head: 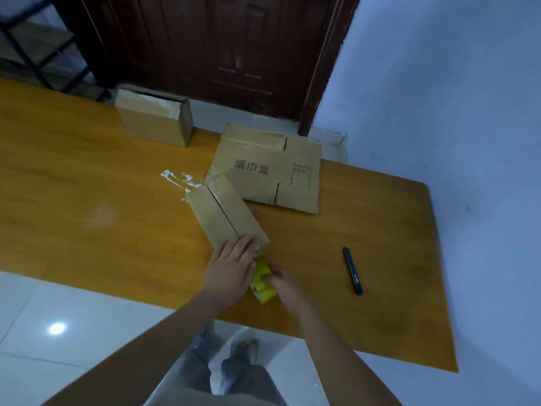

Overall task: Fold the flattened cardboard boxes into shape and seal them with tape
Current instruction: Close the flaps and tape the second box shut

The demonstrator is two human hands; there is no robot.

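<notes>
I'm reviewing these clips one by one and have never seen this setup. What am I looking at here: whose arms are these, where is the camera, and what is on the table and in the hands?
There is no machine here: a person works with bare hands, and the single picture comes from a wide-angle camera worn on the head, looking forward and down. That is why both forearms reach in from the bottom edge.

On the wooden table lie a folded cardboard box, a flattened box with printed characters behind it, another folded box near the far edge, and a black pen-like tool to the right.

The left hand rests flat on the near end of the folded cardboard box. The right hand has its grip on a yellow tape dispenser at that same end, apparently taping the seam.
</notes>
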